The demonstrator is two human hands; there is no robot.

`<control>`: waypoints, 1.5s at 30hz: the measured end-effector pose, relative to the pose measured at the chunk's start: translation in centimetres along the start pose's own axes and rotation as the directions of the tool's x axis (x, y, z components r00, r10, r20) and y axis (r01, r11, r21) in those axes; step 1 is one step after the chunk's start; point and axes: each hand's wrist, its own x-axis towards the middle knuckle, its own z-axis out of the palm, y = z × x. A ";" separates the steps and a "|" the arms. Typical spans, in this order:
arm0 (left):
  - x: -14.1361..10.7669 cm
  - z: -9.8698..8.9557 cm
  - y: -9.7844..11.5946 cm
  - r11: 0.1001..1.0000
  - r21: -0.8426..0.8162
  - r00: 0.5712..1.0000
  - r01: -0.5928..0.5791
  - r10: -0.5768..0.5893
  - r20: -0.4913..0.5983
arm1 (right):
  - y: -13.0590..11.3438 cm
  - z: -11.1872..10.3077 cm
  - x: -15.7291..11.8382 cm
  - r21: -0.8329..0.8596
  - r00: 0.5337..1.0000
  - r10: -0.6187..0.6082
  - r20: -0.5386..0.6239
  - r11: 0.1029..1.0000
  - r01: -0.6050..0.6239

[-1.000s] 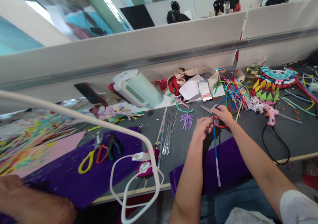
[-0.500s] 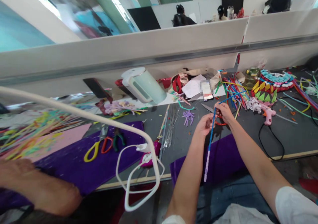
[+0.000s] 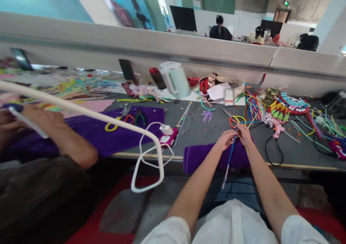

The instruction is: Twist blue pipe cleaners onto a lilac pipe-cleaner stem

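Observation:
Between my two hands is a thin blue strand [image 3: 231,153] that hangs down toward my lap and ends in a pale lilac twisted tip [image 3: 225,178]. My left hand [image 3: 226,140] pinches it from the left. Close beside it, my right hand [image 3: 243,134] is closed on the strand too, and a blue length sticks out to the right above the fingers. Both hands are over a folded purple cloth [image 3: 200,157] at the table's front edge. Scissors with orange and yellow handles [image 3: 234,120] lie just behind the hands. Short lilac pieces [image 3: 208,116] are further left.
A pale green kettle [image 3: 178,80] stands at the back. A pink glue gun [image 3: 278,130] and its cable lie right, near coloured strips [image 3: 255,105]. A white bent tube [image 3: 108,116] and white cable cross the left. Another person's forearm [image 3: 67,145] is at far left.
The camera view has shifted, showing more of the left side and the person there, who now holds a whitish stick. My hands remain together on the blue strand.

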 end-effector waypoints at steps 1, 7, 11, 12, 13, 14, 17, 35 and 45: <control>0.1 0.1 -0.1 1.000 0.009 1.000 -0.017 0.017 0.002 | 0.0 -0.1 -0.1 -0.016 1.000 -0.014 0.012 1.000 0.014; 0.7 0.4 -0.7 0.995 0.064 0.996 -0.080 0.082 -0.037 | 0.2 -0.5 -0.2 -0.034 0.996 -0.083 -0.005 0.996 0.083; 0.8 0.5 -0.8 0.991 0.101 0.994 -0.091 0.095 -0.043 | 0.3 -0.7 -0.1 -0.027 0.994 -0.105 -0.015 0.994 0.104; 0.8 0.5 -0.8 0.990 0.107 0.994 -0.095 0.101 -0.047 | 0.3 -0.7 -0.1 -0.029 0.994 -0.108 -0.014 0.994 0.107; 0.9 0.5 -0.9 0.989 0.110 0.993 -0.101 0.107 -0.050 | 0.3 -0.7 0.0 -0.032 0.994 -0.109 -0.013 0.994 0.108; 0.9 0.5 -0.9 0.988 0.113 0.992 -0.105 0.112 -0.053 | 0.3 -0.8 0.0 -0.037 0.994 -0.108 -0.012 0.993 0.108; 1.0 0.5 -1.2 0.987 0.112 0.991 -0.117 0.123 -0.050 | 0.3 -1.0 0.0 -0.049 0.994 -0.107 -0.013 0.993 0.106; 0.7 0.2 -0.8 0.986 0.092 0.990 -0.139 0.141 -0.013 | 0.9 -1.0 0.5 -0.040 0.993 -0.119 0.015 0.992 0.119; 0.9 0.1 -0.7 0.993 0.077 0.995 -0.094 0.093 0.024 | 0.5 -1.2 0.7 0.032 0.992 -0.091 -0.082 0.995 0.094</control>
